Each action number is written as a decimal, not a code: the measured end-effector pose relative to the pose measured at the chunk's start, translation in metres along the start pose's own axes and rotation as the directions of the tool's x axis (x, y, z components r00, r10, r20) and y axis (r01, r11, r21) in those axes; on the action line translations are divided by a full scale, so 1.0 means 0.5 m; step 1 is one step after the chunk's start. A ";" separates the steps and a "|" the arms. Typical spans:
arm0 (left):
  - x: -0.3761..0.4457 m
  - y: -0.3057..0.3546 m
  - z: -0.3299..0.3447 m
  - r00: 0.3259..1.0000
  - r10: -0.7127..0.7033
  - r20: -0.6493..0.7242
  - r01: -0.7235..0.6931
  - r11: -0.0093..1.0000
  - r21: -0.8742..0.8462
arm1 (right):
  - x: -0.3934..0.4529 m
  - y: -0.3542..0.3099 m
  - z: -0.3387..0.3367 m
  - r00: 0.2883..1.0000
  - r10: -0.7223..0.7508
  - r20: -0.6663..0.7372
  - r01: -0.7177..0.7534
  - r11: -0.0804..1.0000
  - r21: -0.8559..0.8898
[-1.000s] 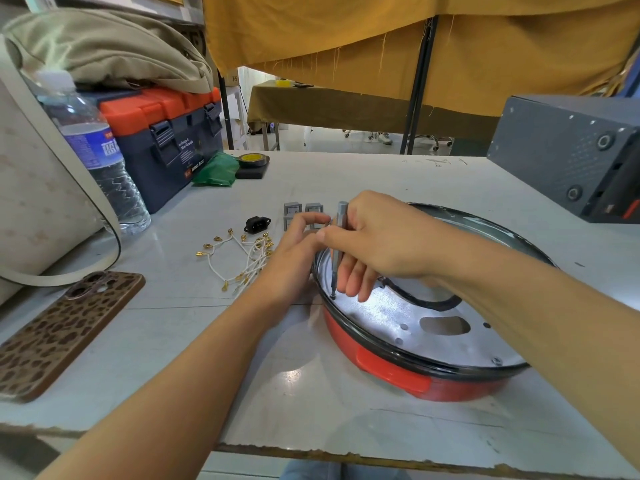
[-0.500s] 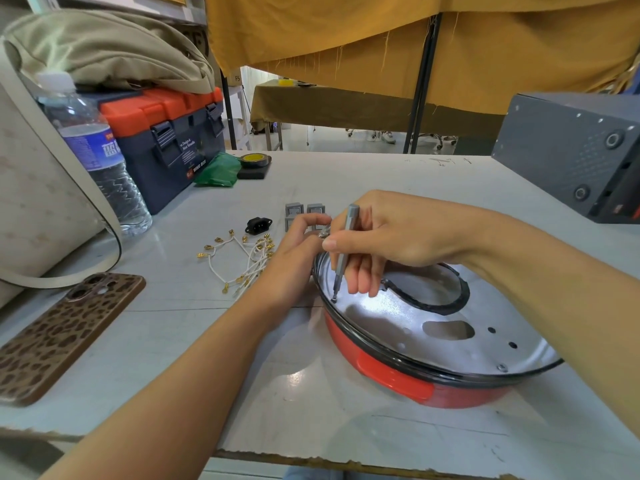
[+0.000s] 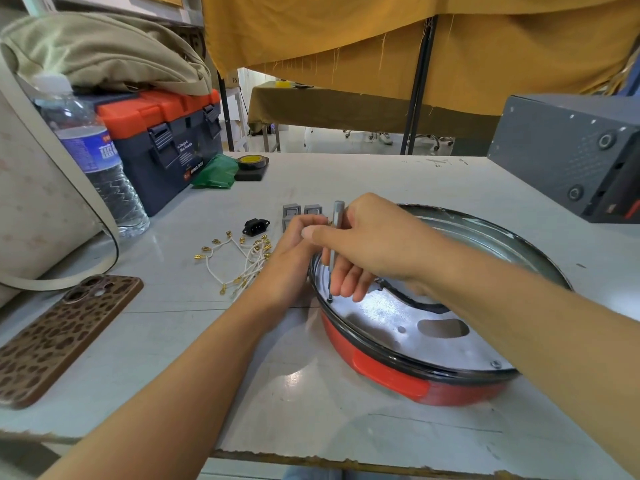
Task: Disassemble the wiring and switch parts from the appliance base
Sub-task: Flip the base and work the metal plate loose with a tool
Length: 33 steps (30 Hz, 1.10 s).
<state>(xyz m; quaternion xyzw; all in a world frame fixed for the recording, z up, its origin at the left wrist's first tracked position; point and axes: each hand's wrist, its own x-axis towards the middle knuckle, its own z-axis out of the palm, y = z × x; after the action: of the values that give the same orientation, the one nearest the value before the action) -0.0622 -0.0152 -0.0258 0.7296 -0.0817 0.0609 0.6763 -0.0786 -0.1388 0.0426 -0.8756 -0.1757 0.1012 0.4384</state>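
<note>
Right hand point(image 3: 372, 247) pinches grey screwdriver point(image 3: 335, 239), held near upright, tip on screw point(image 3: 329, 299) in metal plate of red appliance base point(image 3: 388, 374). Left hand point(image 3: 294, 258) just beside right, fingers curled at base rim; what it grips hidden. Base rests on surface point(image 3: 277, 393), under right hand. Left of left hand: loose white wires point(image 3: 239, 261), black socket point(image 3: 255, 226). Beyond it: grey switches point(image 3: 300, 210).

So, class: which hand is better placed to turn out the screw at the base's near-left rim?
Right. The right hand already holds the screwdriver upright, its tip on the screw. The left hand rests by the base rim, steadying.
</note>
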 end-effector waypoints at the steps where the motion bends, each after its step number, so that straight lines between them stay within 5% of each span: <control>1: 0.000 0.000 0.000 1.000 -0.004 -0.003 0.004 1.000 0.008 | 0.000 0.001 0.003 1.000 -0.010 -0.026 0.008 0.999 -0.045; 8: 0.003 -0.001 -0.002 1.000 -0.006 0.011 0.006 1.000 0.016 | -0.007 -0.014 0.003 0.995 -0.078 -0.067 0.046 0.920 -0.389; 33: 0.005 -0.003 -0.005 1.000 -0.009 0.017 0.008 0.999 0.044 | 0.000 -0.006 -0.045 0.953 -0.092 0.288 0.139 0.979 -0.147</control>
<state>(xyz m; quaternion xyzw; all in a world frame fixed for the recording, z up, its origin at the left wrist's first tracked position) -0.0592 -0.0126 -0.0265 0.7451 -0.0830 0.0538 0.6595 -0.0720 -0.1535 0.0582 -0.8740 -0.2949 0.1831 0.3400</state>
